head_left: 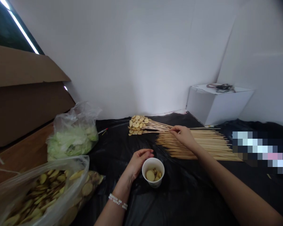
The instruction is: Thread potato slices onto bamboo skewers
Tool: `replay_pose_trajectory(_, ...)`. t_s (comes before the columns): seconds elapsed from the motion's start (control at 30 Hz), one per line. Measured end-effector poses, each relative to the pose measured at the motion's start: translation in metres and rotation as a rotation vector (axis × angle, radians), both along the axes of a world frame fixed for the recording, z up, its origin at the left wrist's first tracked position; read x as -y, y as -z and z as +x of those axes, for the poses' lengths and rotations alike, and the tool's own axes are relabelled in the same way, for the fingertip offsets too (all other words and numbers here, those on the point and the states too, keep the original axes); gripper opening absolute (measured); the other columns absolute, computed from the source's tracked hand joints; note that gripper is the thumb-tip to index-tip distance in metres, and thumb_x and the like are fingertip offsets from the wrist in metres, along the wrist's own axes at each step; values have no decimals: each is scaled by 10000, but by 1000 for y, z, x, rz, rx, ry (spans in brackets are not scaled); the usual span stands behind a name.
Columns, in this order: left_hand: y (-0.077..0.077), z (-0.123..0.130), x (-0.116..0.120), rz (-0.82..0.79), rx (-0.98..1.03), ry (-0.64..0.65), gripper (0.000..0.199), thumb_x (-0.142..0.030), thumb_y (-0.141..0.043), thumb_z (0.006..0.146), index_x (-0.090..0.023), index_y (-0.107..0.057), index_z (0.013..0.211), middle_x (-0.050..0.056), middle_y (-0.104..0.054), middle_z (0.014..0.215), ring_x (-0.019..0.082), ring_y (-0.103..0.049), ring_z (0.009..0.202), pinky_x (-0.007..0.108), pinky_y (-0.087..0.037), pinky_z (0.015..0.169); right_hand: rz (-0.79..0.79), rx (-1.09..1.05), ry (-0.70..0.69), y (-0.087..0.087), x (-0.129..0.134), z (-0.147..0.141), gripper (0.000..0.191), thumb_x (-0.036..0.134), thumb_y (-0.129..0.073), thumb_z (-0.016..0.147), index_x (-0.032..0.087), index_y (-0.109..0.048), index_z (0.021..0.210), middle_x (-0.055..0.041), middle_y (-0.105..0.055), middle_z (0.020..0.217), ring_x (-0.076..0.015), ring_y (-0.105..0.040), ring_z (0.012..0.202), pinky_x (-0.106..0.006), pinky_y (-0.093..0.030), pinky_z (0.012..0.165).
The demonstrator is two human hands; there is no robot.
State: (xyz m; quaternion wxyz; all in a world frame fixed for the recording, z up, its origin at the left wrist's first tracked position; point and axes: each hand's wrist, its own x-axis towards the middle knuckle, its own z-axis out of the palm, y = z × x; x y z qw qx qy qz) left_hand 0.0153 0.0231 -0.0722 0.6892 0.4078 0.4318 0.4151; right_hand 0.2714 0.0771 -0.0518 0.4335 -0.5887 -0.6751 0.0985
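My right hand (pixel 182 135) pinches the end of a wooden skewer at the handle ends of a pile of loaded skewers. Their far ends carry round, pale slices that look like potato (pixel 138 124). Beneath that hand and to its right, many bare bamboo skewers (pixel 209 142) lie side by side. My left hand (pixel 140 160) is just behind and left of a white paper cup (pixel 153 160), its fingers loosely curved and holding nothing that I can see. More slices (pixel 151 175) lie inside the cup. Whether the left fingers touch the rim I cannot tell.
Black plastic sheeting (pixel 118 141) covers the work surface. On the left are an open clear bag of slices (pixel 41 197) and a tied bag of pale green leaves (pixel 73 141). A white box (pixel 200 103) stands back right; a cardboard box (pixel 25 103) stands left.
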Motion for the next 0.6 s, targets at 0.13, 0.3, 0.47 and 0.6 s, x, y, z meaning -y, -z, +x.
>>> replay_pose_trajectory(0.13, -1, 0, 0, 5, -16, 3, 381, -362, -793, 612, -123, -710, 897, 74, -704, 741, 119, -607, 590, 229, -442, 592, -128, 60, -114, 14, 13, 13, 154, 215, -541, 731, 184, -690, 708, -5, -683, 697, -155, -588, 664, -246, -396, 623)
replay_pose_trajectory(0.3, -3, 1, 0, 1, -14, 9, 345, -336, -783, 635, -124, -711, 897, 66, -705, 742, 114, -610, 602, 222, -444, 599, -234, 209, -152, 11, 17, 22, 148, 185, -525, 704, 182, -668, 664, 3, -648, 632, -136, -559, 608, -228, -360, 570)
replay_pose_trajectory(0.47, -2, 0, 0, 7, -26, 11, 347, -336, -780, 641, -127, -711, 909, 67, -706, 749, 115, -608, 600, 224, -443, 594, -251, 262, -140, 10, 17, 27, 126, 181, -541, 688, 183, -663, 658, -4, -650, 646, -131, -550, 608, -225, -347, 573)
replay_pose_trajectory(0.6, -1, 0, -1, 6, -15, 19, 368, -347, -786, 631, -125, -708, 914, 67, -706, 751, 117, -610, 610, 223, -442, 597, -274, 306, -129, 13, 18, 27, 130, 175, -535, 693, 175, -655, 644, -15, -647, 644, -129, -536, 596, -225, -321, 562)
